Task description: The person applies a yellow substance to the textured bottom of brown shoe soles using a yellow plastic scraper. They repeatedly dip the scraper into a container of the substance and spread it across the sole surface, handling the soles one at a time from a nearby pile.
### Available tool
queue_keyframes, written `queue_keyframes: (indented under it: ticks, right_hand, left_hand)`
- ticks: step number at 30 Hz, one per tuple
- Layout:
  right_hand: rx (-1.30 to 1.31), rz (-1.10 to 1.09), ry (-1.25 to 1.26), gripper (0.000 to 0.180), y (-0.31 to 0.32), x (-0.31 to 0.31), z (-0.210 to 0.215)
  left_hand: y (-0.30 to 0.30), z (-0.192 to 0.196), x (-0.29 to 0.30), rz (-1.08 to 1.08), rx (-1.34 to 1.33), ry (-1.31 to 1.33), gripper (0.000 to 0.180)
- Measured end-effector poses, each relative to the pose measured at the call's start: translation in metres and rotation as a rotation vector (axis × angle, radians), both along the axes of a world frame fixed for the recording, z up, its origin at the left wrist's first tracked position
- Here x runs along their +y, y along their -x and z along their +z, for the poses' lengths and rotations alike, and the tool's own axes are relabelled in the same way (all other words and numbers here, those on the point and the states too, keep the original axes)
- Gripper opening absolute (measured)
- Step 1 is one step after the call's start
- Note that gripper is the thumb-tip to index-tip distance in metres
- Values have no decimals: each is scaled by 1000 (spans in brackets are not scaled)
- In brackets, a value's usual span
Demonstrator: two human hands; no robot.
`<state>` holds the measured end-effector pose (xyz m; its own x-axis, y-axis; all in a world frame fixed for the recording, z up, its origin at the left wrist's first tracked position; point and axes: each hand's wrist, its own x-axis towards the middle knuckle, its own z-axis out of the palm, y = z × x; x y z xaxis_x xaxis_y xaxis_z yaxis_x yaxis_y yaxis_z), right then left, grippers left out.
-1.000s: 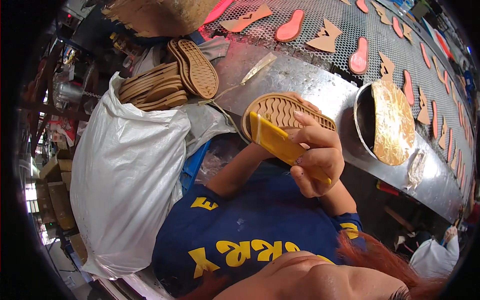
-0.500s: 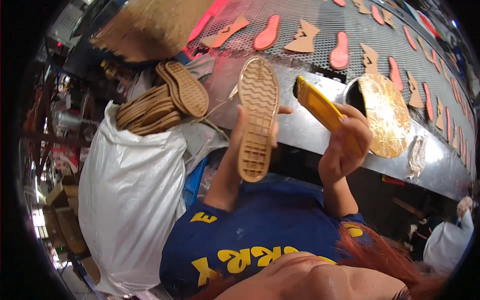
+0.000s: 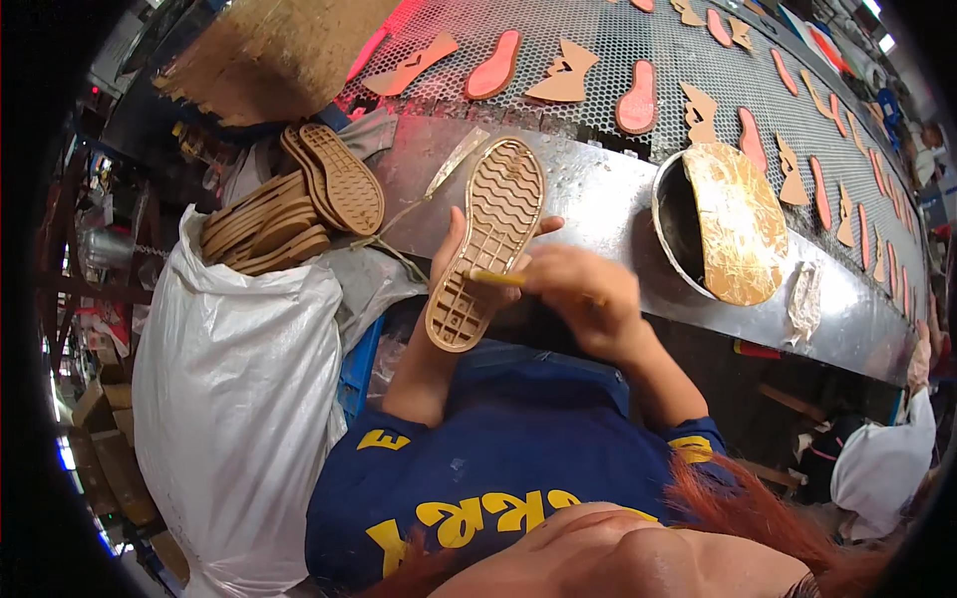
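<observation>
A tan shoe sole (image 3: 493, 214) with wavy and square tread faces up over the metal table edge. Behind it my left hand (image 3: 454, 239) grips it, the thumb at one edge and fingertips past the other; the heel end tilts toward my body. My right hand (image 3: 588, 299), smeared by motion, is closed round a flat yellow tool (image 3: 495, 278). The tool shows edge-on as a thin strip across the heel part of the tread; its exact kind is unclear, and I cannot tell whether it touches the sole.
At the left, a white sack (image 3: 239, 399) bears stacked tan soles (image 3: 269, 214). A round metal pot (image 3: 673, 234), half covered by a shiny tan board (image 3: 743, 224), stands on the metal table (image 3: 608, 189). Beyond, pink insoles (image 3: 636, 98) and tan cut pieces (image 3: 566, 72) lie on mesh.
My right hand has moved left with the yellow tool, from beside the sole to over its heel part. The sole has tilted, its heel end swinging left.
</observation>
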<state>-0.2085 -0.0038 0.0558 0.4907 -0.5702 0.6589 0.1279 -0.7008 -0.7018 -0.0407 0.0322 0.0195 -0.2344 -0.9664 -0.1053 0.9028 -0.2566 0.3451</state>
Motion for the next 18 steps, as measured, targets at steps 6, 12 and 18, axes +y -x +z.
queue_keyframes:
  ticks: [6,12,18]
  right_hand:
    - [62,-494,48,23,-2,-30,-15]
    - [16,33,42,20,-17,52,-3]
    - [52,-470,-413,14,1,-8,-24]
  left_hand:
    - [-3,-15,5,-171,189,67,76]
    - [-3,-17,4,-51,302,28,70]
    - [-7,-42,12,-73,153,-106,66]
